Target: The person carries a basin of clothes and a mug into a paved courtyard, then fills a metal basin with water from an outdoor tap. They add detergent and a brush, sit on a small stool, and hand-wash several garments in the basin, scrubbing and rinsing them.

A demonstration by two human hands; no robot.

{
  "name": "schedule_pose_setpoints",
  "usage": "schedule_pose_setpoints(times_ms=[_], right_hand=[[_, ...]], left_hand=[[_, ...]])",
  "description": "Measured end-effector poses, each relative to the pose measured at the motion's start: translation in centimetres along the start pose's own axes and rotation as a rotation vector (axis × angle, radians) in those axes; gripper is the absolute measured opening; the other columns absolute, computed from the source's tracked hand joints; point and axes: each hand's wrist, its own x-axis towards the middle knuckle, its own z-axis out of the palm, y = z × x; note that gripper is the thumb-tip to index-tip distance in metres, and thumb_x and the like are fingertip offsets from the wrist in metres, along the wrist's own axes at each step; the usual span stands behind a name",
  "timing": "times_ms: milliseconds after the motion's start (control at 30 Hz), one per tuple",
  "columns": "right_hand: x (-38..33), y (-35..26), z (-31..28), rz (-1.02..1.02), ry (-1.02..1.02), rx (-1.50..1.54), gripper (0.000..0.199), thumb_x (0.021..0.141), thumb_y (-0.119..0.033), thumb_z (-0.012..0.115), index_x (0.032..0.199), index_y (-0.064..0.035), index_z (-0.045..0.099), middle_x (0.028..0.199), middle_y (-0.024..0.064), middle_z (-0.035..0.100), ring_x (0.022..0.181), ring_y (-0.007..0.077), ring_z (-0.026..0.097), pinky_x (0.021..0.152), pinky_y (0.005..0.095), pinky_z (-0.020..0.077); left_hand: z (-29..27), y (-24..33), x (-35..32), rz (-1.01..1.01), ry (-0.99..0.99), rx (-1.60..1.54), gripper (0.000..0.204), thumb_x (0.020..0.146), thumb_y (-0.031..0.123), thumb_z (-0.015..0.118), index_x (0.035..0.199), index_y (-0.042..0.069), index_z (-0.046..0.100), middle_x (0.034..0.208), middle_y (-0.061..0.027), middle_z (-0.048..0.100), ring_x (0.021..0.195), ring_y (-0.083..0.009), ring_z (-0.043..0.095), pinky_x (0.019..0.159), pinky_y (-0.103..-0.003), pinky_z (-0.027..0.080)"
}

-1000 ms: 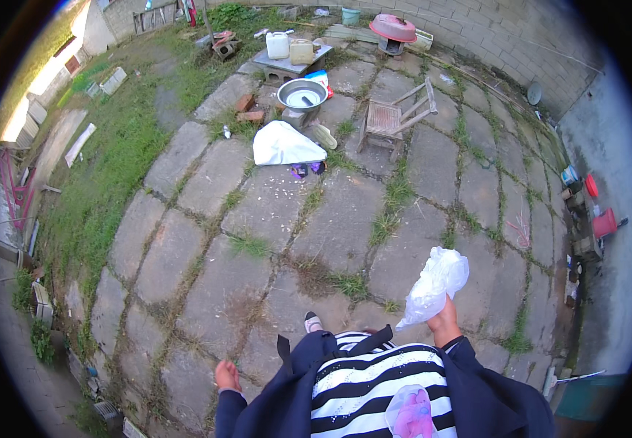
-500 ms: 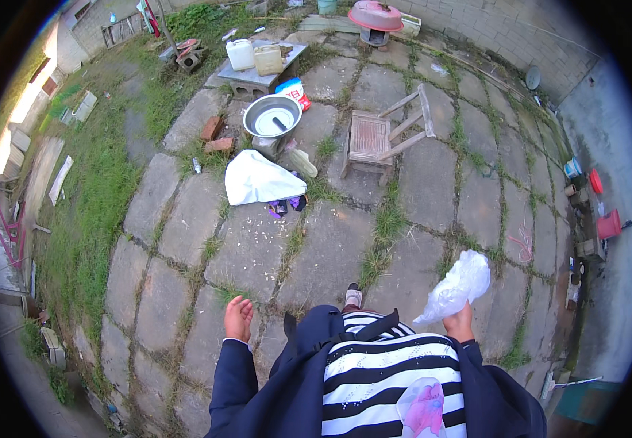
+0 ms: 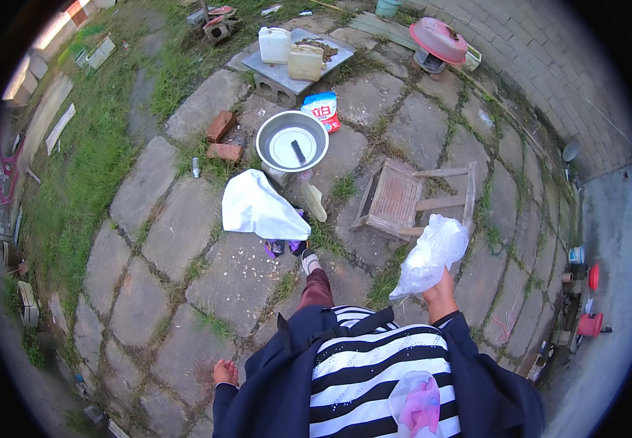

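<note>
My right hand (image 3: 441, 293) is closed on a crumpled white plastic bag (image 3: 434, 252), held up in front of the wooden chair (image 3: 395, 196). My left hand (image 3: 225, 372) hangs low by my left side with its fingers curled in and nothing seen in them. Ahead, a metal basin (image 3: 268, 130) with a dark oblong object (image 3: 298, 151) inside rests on a support. Nearer to me, a white sheet or sack (image 3: 257, 206) covers something on the paving, and purple and black items (image 3: 275, 248) stick out from under its edge.
Behind the basin are a blue, white and red packet (image 3: 323, 112) and a low slab table (image 3: 276, 75) with two jugs. Bricks (image 3: 222, 152) lie left of the basin. A pink-lidded stove (image 3: 438, 40) stands farther back. Grass (image 3: 97, 190) borders the slabs, and a block wall (image 3: 542, 80) runs right.
I have stepped forward, so the basin, sheet and chair are nearer. My left hand has dropped lower and its fingers have curled. The plastic bag stays in my right hand.
</note>
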Motion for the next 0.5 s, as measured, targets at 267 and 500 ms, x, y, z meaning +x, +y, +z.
schedule_pose_setpoints(times_ms=[267,500], right_hand=[[16.2,-4.8,14.0,0.046,-0.052,-0.067,0.039,0.095,-0.021,0.047,0.129,-0.0020,0.045,0.121,0.0118,0.058,0.109,0.0289,0.057,0.094,0.0436,0.0460],[35.3,-6.3,24.3,0.135,-0.159,-0.218,0.043,0.093,-0.021,0.050,0.131,-0.0013,0.043,0.121,0.0135,0.057,0.109,0.0300,0.057,0.095,0.0443,0.0448]], left_hand=[[24.7,14.3,-13.3,0.195,-0.400,-0.010,0.037,0.092,0.018,0.048,0.128,0.010,0.043,0.107,-0.0095,0.058,0.093,-0.0171,0.056,0.084,-0.031,0.047],[33.6,14.4,-13.5,0.223,-0.209,-0.185,0.036,0.091,0.016,0.047,0.127,0.010,0.044,0.108,-0.0088,0.058,0.092,-0.0162,0.056,0.086,-0.031,0.046]])
